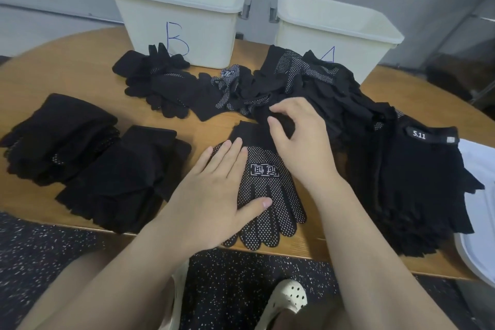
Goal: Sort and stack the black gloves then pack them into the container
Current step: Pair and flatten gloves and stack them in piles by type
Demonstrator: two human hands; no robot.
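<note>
Far left on the wooden table (pixel 88 43), two neat stacks of black gloves (pixel 88 158) sit side by side near the front edge. Behind them stands the white bin marked B (pixel 176 19), a small loose heap of gloves (pixel 158 80) at its foot. Centre stage, the left hand (pixel 214 190) lies flat, fingers straight and slightly spread, pressing a white-dotted glove (pixel 270 195) at the table's near edge. Just above, the right hand (pixel 297 139) curls its fingers and pinches the cuff of that glove. Behind it sprawls the unsorted pile (pixel 308 83), reaching the second bin (pixel 337 32). Far right, a stack labelled 5.11 (pixel 417 182) overlaps a white lid (pixel 479 236).
</note>
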